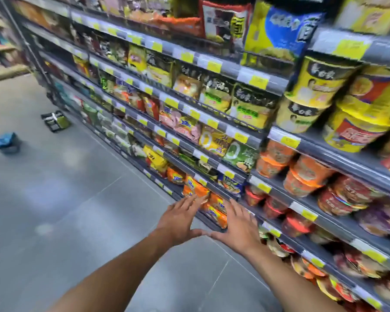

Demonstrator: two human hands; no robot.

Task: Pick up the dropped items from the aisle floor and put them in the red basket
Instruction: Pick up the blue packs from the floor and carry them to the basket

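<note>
Both hands empty, fingers spread: left hand (182, 218) and right hand (238, 225), thumbs touching, in front of orange noodle packs (215, 211) on low shelf. Dropped items on grey floor (77, 199) far left: blue cup (6, 143), dark-green pack (56, 120). Frame blurred.

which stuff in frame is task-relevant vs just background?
Task-relevant:
- blue-topped tub on the floor
- dark and green pack on the floor by the shelf foot
- left hand and right hand, both open and empty

Background:
- shelves with stocked noodle packets and cups

No red basket in view.
</note>
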